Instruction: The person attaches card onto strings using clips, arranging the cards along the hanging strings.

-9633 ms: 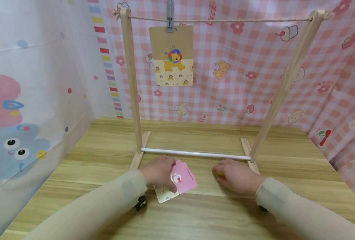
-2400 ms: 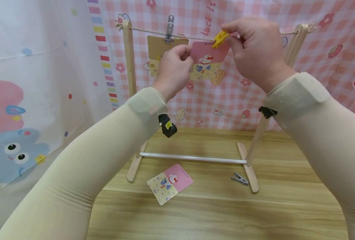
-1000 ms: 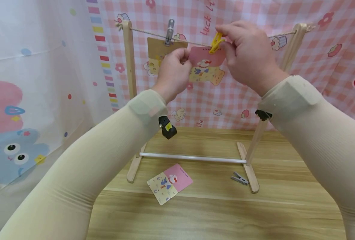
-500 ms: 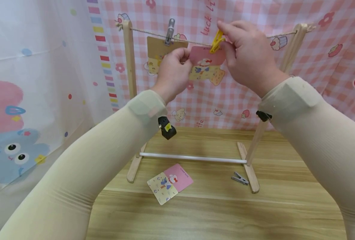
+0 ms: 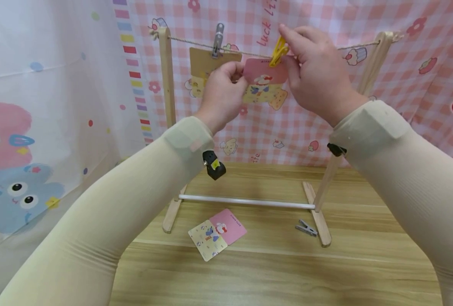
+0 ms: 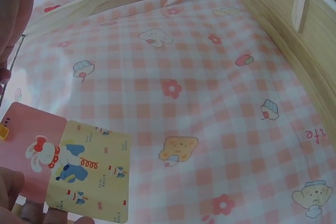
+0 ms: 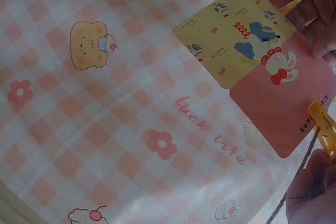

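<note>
My left hand [image 5: 224, 91] pinches the left edge of a pink and yellow rabbit card [image 5: 262, 70] raised at the string [image 5: 251, 53]. Between thumb and fingers, my right hand [image 5: 318, 72] holds a yellow clothespin [image 5: 279, 53], its tip over the card's top edge at the string. In the right wrist view the clothespin [image 7: 323, 124] sits over the lettering on the card's pink half [image 7: 278, 108], close to the string. To the left, a brown and yellow card [image 5: 207, 59] hangs from a grey clothespin [image 5: 218, 40], partly hidden by my left hand.
A wooden frame [image 5: 167, 80] carries the string, with a white rod [image 5: 245, 201] low across it. On the table [image 5: 272, 272] lie another pink and yellow card [image 5: 228, 225] and a grey clothespin [image 5: 306, 228]. A pink checked cloth [image 5: 287, 148] hangs behind.
Both hands have risen from the table to the string, bringing a card and the yellow clothespin. The clothespin moved down-left onto the card's top edge; in the last half second little moved.
</note>
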`<state>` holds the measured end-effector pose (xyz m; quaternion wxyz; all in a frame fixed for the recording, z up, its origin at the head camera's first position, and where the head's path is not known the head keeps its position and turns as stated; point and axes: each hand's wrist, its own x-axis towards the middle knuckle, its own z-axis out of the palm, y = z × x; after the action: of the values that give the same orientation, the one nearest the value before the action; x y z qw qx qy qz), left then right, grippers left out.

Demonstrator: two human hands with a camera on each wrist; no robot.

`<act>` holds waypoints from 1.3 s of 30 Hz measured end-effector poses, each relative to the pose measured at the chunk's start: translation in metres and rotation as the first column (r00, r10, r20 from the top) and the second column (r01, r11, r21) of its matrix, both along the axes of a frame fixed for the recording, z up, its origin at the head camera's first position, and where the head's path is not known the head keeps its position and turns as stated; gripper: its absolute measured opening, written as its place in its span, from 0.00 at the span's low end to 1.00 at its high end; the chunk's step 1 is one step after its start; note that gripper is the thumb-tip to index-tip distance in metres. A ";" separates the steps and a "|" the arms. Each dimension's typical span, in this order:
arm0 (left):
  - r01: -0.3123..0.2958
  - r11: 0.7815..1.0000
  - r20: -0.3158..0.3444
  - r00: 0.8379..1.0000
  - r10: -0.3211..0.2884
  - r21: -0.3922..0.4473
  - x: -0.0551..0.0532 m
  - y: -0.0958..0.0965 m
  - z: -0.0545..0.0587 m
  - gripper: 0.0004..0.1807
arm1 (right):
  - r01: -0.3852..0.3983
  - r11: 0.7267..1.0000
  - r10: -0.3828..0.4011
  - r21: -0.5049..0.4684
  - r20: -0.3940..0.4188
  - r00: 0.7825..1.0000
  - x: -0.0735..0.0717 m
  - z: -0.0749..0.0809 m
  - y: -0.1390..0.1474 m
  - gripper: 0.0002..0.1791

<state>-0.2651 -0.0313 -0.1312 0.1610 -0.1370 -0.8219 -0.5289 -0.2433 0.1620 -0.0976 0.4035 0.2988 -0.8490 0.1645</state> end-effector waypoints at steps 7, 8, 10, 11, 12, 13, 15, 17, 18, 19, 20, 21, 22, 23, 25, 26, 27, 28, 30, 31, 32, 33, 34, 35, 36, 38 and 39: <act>0.028 0.998 -0.027 0.999 -0.027 0.055 0.002 0.001 -0.002 0.15 | 0.006 1.000 -0.006 0.009 0.010 1.000 0.001 -0.001 0.001 0.29; 0.031 0.997 -0.033 0.999 -0.029 0.064 0.002 0.001 -0.002 0.15 | 0.005 1.000 -0.005 0.010 0.008 1.000 0.001 -0.001 0.002 0.29; 0.039 0.996 -0.049 0.998 -0.035 0.080 0.002 0.001 -0.003 0.16 | 0.006 1.000 -0.006 0.012 0.009 1.000 0.000 -0.002 0.002 0.30; 0.045 0.995 -0.057 0.998 -0.039 0.090 0.003 0.001 -0.004 0.16 | 0.007 1.000 -0.007 0.011 0.011 1.000 0.000 -0.002 0.003 0.30; 0.049 0.994 -0.064 0.997 -0.043 0.099 0.003 0.001 -0.004 0.16 | 0.007 1.000 -0.008 0.011 0.010 1.000 0.000 -0.002 0.003 0.30; 0.055 0.993 -0.073 0.996 -0.047 0.108 0.003 0.001 -0.005 0.16 | 0.007 1.000 -0.008 0.011 0.009 1.000 0.000 -0.002 0.003 0.31; 0.068 0.990 -0.090 0.994 -0.057 0.124 0.003 0.001 -0.006 0.16 | 0.007 1.000 -0.007 0.014 0.005 1.000 0.001 -0.003 0.004 0.31; 0.079 0.987 -0.104 0.992 -0.065 0.137 0.005 0.001 -0.007 0.16 | 0.007 1.000 -0.007 0.016 0.001 1.000 0.001 -0.003 0.005 0.32; 0.084 0.986 -0.112 0.991 -0.069 0.141 0.005 0.001 -0.007 0.16 | 0.007 1.000 -0.007 0.018 -0.003 1.000 0.001 -0.003 0.005 0.32; 0.089 0.986 -0.120 0.990 -0.072 0.143 0.006 0.001 -0.008 0.16 | 0.007 1.000 -0.007 0.020 -0.004 1.000 0.001 -0.003 0.006 0.32; 0.091 0.985 -0.126 0.989 -0.074 0.143 0.007 0.001 -0.008 0.16 | 0.007 1.000 -0.007 0.021 -0.007 1.000 0.001 -0.002 0.006 0.32; 0.095 0.985 -0.130 0.989 -0.076 0.144 0.008 0.000 -0.008 0.16 | 0.009 1.000 -0.009 0.022 -0.008 1.000 0.001 -0.002 0.006 0.32; 0.097 0.985 -0.134 0.988 -0.078 0.145 0.009 0.000 -0.009 0.16 | 0.010 1.000 -0.010 0.021 -0.007 1.000 0.001 -0.002 0.006 0.32; 0.098 0.985 -0.137 0.988 -0.079 0.143 0.009 -0.001 -0.009 0.16 | 0.010 1.000 -0.010 0.021 -0.008 1.000 0.001 -0.002 0.006 0.32; 0.099 0.986 -0.139 0.987 -0.079 0.137 0.011 -0.002 -0.010 0.17 | 0.009 1.000 -0.009 0.023 -0.013 1.000 0.002 -0.002 0.007 0.32; 0.099 0.986 -0.140 0.987 -0.080 0.135 0.012 -0.003 -0.010 0.17 | 0.005 1.000 -0.005 0.023 -0.017 1.000 0.002 -0.002 0.007 0.32; 0.099 0.986 -0.139 0.987 -0.081 0.133 0.013 -0.003 -0.010 0.18 | 0.000 1.000 0.000 0.025 -0.020 1.000 0.002 -0.002 0.007 0.33; 0.100 0.986 -0.138 0.987 -0.082 0.133 0.014 -0.004 -0.010 0.18 | -0.004 1.000 0.004 0.027 -0.023 1.000 0.002 -0.002 0.007 0.33; 0.102 0.986 -0.139 0.987 -0.084 0.134 0.016 -0.005 -0.010 0.19 | -0.011 0.999 0.012 0.034 -0.028 1.000 0.002 -0.003 0.007 0.34; 0.101 0.986 -0.139 0.987 -0.083 0.132 0.017 -0.005 -0.011 0.19 | -0.013 0.999 0.014 0.039 -0.030 0.999 0.003 -0.003 0.008 0.34; 0.100 0.986 -0.140 0.987 -0.082 0.131 0.018 -0.005 -0.011 0.20 | -0.011 0.999 0.012 0.044 -0.028 1.000 0.003 -0.003 0.008 0.34; 0.099 0.987 -0.141 0.987 -0.080 0.130 0.019 -0.005 -0.011 0.20 | -0.007 0.999 0.008 0.050 -0.025 1.000 0.004 -0.003 0.008 0.35; 0.098 0.986 -0.142 0.987 -0.079 0.132 0.020 -0.005 -0.011 0.20 | -0.002 0.999 0.003 0.052 -0.017 1.000 0.005 -0.003 0.008 0.35; 0.099 0.986 -0.145 0.986 -0.079 0.134 0.021 -0.005 -0.011 0.20 | 0.003 0.999 -0.003 0.052 -0.005 1.000 0.006 -0.003 0.008 0.36; 0.100 0.986 -0.145 0.986 -0.080 0.136 0.021 -0.005 -0.011 0.20 | 0.009 0.999 -0.009 0.052 0.006 1.000 0.006 -0.004 0.008 0.36; 0.104 0.986 -0.151 0.985 -0.083 0.134 0.022 -0.005 -0.012 0.21 | 0.013 0.999 -0.014 0.047 0.027 1.000 0.008 -0.004 0.009 0.36; 0.106 0.986 -0.154 0.984 -0.085 0.132 0.023 -0.005 -0.012 0.21 | 0.009 0.999 -0.011 0.045 0.031 0.999 0.009 -0.005 0.009 0.36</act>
<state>-0.2422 -0.0368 -0.1432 0.2054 -0.2036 -0.7610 -0.5807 -0.2346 0.1714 -0.1022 0.3841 0.3009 -0.8602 0.1482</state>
